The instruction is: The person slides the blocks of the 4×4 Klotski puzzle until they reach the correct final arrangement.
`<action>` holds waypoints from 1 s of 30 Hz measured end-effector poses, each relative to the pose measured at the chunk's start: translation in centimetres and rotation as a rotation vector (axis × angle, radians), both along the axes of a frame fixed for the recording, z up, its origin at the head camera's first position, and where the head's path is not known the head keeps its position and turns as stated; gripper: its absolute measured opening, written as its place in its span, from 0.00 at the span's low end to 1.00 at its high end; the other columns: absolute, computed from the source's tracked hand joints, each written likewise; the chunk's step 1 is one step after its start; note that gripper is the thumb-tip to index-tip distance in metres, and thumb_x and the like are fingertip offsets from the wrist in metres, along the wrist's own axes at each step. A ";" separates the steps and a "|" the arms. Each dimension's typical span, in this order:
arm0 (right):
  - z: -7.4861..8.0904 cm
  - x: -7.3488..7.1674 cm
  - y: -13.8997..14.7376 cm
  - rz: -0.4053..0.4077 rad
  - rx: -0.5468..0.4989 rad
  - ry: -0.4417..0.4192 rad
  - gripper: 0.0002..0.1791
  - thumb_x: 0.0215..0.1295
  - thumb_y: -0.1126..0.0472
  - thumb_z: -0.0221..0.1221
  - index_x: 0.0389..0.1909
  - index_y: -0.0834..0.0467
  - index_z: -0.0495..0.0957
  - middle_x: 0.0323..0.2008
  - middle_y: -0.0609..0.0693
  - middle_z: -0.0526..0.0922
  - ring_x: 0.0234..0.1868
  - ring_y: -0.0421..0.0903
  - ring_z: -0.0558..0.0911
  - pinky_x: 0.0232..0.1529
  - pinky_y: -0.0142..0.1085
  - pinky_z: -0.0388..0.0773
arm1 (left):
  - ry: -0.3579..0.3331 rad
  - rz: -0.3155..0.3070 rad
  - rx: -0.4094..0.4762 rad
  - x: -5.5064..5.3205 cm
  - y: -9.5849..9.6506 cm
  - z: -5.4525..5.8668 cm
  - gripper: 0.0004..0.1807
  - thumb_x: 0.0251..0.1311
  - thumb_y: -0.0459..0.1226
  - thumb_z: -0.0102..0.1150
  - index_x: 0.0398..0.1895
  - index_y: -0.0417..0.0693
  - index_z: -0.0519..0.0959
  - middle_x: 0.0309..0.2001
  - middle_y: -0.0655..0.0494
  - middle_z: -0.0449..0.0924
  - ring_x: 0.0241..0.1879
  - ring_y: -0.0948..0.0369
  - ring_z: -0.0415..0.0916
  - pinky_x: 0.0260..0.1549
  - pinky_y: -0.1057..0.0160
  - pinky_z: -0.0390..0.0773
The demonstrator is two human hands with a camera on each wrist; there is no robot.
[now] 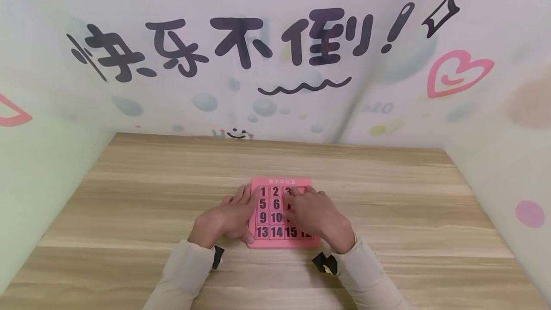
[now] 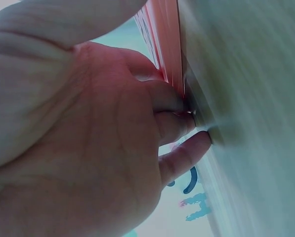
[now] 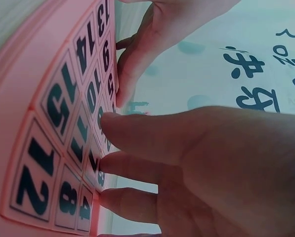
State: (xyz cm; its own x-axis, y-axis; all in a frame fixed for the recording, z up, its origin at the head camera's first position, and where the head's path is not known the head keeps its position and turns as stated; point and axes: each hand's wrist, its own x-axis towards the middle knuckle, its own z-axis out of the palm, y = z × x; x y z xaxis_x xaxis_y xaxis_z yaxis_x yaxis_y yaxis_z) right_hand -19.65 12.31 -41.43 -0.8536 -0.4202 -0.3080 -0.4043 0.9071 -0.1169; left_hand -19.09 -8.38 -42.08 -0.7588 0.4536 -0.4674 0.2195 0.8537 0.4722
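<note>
A pink number slide puzzle (image 1: 284, 244) lies flat on the table, its tiles reading 1 at the far left to 12 at the near right. My left hand (image 1: 230, 214) holds the frame's left side, thumb by the near corner and fingers farther along. In the left wrist view its little finger reaches the tabletop beside the frame (image 2: 169, 44). Over the right half is my right hand (image 1: 316, 212), fingers nearly straight, tips down at the tiles. In the right wrist view its fingertips (image 3: 107, 160) are close to tiles 6, 7 and 4. The right hand covers several tiles in the head view.
The wood-grain table (image 1: 150, 181) extends around the puzzle. A white printed backdrop (image 1: 241, 104) with dark lettering rises at its far edge, and pale walls flank both sides. Dark wrist straps (image 1: 325, 263) show at the light sleeves (image 1: 366, 271).
</note>
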 end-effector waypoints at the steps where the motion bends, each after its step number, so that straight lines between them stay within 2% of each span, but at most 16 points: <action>1: 0.1 0.0 0.0 -0.003 -0.005 -0.011 0.31 0.72 0.44 0.53 0.72 0.51 0.68 0.71 0.53 0.67 0.67 0.60 0.70 0.63 0.58 0.71 | 0.002 -0.002 -0.003 0.0 0.0 0.0 0.63 0.48 0.43 0.74 0.79 0.39 0.41 0.79 0.39 0.29 0.79 0.45 0.27 0.76 0.44 0.39; 7: 0.5 -0.1 0.3 -0.023 -0.024 -0.082 0.33 0.73 0.43 0.52 0.74 0.50 0.64 0.76 0.54 0.60 0.74 0.62 0.61 0.68 0.61 0.63 | -0.001 -0.009 -0.014 -0.1 0.0 -0.1 0.63 0.48 0.43 0.73 0.79 0.39 0.40 0.79 0.40 0.28 0.79 0.46 0.26 0.76 0.45 0.39; 12: 1.0 -0.2 0.8 -0.034 -0.033 -0.087 0.31 0.73 0.45 0.53 0.73 0.50 0.65 0.75 0.53 0.62 0.73 0.61 0.64 0.68 0.61 0.64 | 0.005 -0.008 -0.023 -0.2 0.1 -0.2 0.63 0.48 0.43 0.73 0.79 0.39 0.40 0.79 0.40 0.28 0.79 0.47 0.26 0.76 0.45 0.39; 14: 1.4 -0.1 1.1 -0.042 -0.041 -0.077 0.27 0.73 0.47 0.55 0.70 0.51 0.70 0.70 0.53 0.70 0.67 0.60 0.70 0.65 0.60 0.68 | 0.002 -0.006 -0.026 -0.2 0.0 -0.3 0.63 0.48 0.43 0.73 0.79 0.39 0.40 0.79 0.40 0.28 0.79 0.47 0.26 0.77 0.46 0.39; 17: 2.1 0.1 1.5 -0.044 -0.041 -0.074 0.14 0.72 0.51 0.56 0.53 0.52 0.79 0.49 0.50 0.83 0.50 0.53 0.79 0.52 0.53 0.76 | -0.003 -0.006 -0.028 -0.3 0.1 -0.3 0.63 0.48 0.43 0.73 0.79 0.39 0.40 0.79 0.40 0.28 0.79 0.47 0.26 0.77 0.46 0.39; 19: 2.5 0.2 1.7 -0.022 -0.029 -0.079 0.06 0.72 0.53 0.56 0.40 0.50 0.77 0.34 0.47 0.80 0.37 0.48 0.76 0.42 0.48 0.75 | -0.004 -0.003 -0.027 -0.3 0.1 -0.2 0.63 0.48 0.42 0.74 0.79 0.39 0.40 0.79 0.40 0.29 0.79 0.47 0.26 0.76 0.45 0.39; 21: 2.8 0.4 1.8 0.004 -0.005 -0.095 0.07 0.72 0.54 0.55 0.32 0.48 0.74 0.25 0.46 0.73 0.31 0.46 0.71 0.35 0.44 0.71 | -0.003 -0.003 -0.025 -0.3 0.1 -0.2 0.63 0.48 0.42 0.74 0.79 0.39 0.40 0.79 0.40 0.29 0.79 0.46 0.26 0.76 0.45 0.39; 25: 3.2 0.8 2.0 0.028 0.022 -0.129 0.09 0.71 0.53 0.57 0.30 0.50 0.77 0.21 0.45 0.66 0.26 0.45 0.68 0.32 0.43 0.70 | 0.000 -0.003 -0.022 -0.4 0.1 -0.2 0.63 0.48 0.42 0.74 0.79 0.39 0.41 0.79 0.40 0.29 0.79 0.46 0.26 0.76 0.45 0.39; 30: 3.2 1.1 2.0 0.051 0.054 -0.124 0.13 0.71 0.54 0.57 0.26 0.51 0.74 0.22 0.46 0.68 0.25 0.44 0.68 0.31 0.45 0.74 | 0.003 -0.004 -0.022 -0.3 0.1 -0.2 0.62 0.47 0.42 0.74 0.79 0.38 0.41 0.79 0.39 0.30 0.79 0.46 0.27 0.76 0.45 0.39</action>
State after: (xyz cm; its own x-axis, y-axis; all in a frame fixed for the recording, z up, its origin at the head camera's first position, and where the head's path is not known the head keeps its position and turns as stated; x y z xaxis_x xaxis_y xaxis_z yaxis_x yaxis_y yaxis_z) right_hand -18.53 14.34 -38.23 -0.7857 -0.4416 -0.4333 -0.4351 0.8923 -0.1205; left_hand -19.38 -8.27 -42.27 -0.7581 0.4467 -0.4750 0.2247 0.8628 0.4528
